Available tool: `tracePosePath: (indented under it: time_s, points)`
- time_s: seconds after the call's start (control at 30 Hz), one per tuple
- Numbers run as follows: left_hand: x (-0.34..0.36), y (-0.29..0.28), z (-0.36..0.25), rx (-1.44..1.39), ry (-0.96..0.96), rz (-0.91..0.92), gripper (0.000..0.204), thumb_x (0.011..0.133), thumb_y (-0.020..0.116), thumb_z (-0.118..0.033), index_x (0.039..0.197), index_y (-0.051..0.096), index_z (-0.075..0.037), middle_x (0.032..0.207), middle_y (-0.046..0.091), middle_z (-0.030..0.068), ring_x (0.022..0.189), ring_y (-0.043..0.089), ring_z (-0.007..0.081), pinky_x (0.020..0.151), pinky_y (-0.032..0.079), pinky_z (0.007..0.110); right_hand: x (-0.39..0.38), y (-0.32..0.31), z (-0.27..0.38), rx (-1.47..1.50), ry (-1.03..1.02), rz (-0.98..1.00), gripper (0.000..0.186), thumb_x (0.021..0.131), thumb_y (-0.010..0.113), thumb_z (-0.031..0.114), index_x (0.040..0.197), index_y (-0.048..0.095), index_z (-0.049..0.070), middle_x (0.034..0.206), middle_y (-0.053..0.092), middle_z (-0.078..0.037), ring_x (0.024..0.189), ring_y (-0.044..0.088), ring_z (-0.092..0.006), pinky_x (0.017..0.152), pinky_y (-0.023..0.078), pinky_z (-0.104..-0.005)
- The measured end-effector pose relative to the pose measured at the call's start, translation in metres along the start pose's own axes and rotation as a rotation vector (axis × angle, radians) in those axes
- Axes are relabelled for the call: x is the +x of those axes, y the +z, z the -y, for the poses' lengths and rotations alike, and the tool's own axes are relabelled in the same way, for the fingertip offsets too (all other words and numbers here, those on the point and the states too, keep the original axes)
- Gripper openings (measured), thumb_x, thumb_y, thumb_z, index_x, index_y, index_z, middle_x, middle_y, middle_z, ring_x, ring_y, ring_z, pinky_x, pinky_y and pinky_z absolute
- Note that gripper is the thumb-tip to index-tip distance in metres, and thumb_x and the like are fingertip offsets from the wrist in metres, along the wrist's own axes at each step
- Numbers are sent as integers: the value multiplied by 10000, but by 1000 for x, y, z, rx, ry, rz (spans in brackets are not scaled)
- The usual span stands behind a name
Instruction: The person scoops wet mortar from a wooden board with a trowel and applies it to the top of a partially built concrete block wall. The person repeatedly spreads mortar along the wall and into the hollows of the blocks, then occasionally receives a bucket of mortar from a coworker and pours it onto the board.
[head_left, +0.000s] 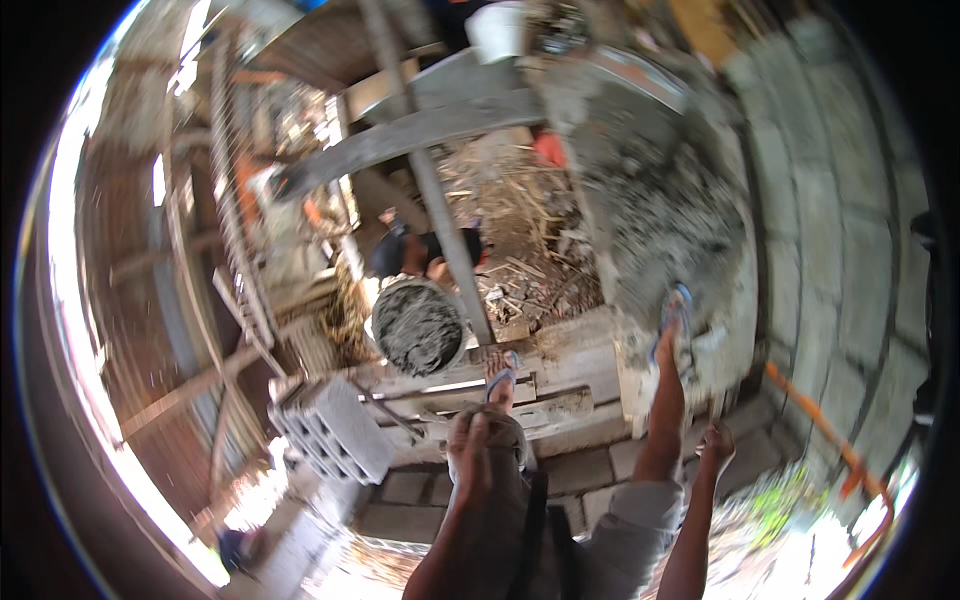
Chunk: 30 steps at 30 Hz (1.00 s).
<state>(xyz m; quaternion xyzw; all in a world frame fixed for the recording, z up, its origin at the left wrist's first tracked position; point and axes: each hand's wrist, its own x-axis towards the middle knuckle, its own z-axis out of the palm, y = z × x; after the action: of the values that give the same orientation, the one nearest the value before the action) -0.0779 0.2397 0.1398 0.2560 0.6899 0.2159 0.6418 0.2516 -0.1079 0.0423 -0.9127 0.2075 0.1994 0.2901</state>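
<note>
My left hand [470, 447] lies over my left knee, fingers stretched along it, with nothing seen in it. Away from the leg on the other side, my right hand [715, 441] hangs beside my right shin; blur hides how its fingers are set. A round bucket [374, 336] filled with wet grey mortar [418, 326] is just beyond my left foot. Behind it, lower down, a person in dark clothing [405, 252] bends close to the bucket; whether they hold it is unclear. A larger spread of grey mortar [680, 215] covers the platform [738, 330] where my right foot stands.
A hollow concrete block [340, 432] stands at left on the planks [585, 388] under my left foot. A wooden beam [430, 128] and an upright pole [455, 240] cross the opening ahead. Right are a block wall [800, 200] and an orange bar [815, 410]; a white bucket [497, 32] is far off.
</note>
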Motion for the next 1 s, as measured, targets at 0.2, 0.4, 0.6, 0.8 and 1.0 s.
tracePosePath:
  time_s: [0.2,0.4,0.6,0.8,1.0]
  points:
    - [27,19,62,-394,25,-310,150,996,556,-199,1053,604,-68,933,632,2,829,593,86,733,486,267,-56,235,135,-100,-722,1006,243,832,709,131,1006,610,-7,889,647,-48,785,606,-126,689,499,-274]
    - [75,-2,124,-343,-225,-38,316,982,580,-252,1240,584,-70,1037,663,30,902,620,121,809,476,290,-221,510,204,-652,-1314,980,438,855,697,270,1204,630,15,1177,636,-219,1024,651,-362,861,523,-435]
    - [83,-65,125,-666,-553,-14,321,964,594,-342,1184,597,-108,1031,664,24,903,628,126,797,477,300,-347,608,186,-765,-1521,807,376,869,699,276,1152,667,32,1104,661,-238,1020,656,-379,857,515,-472]
    - [82,-115,126,-1068,-432,-410,227,972,574,-287,1085,590,-91,907,632,18,750,597,123,625,466,273,-394,538,177,-1626,-821,1377,512,741,786,546,764,719,39,650,669,-123,712,675,-261,678,522,-370]
    - [84,-154,172,-1208,-425,-840,194,950,555,-295,1000,568,-108,846,572,-5,703,539,118,573,428,270,-408,458,131,-1206,-1056,1426,509,654,877,415,635,560,17,601,510,-22,562,435,-147,525,380,-353]
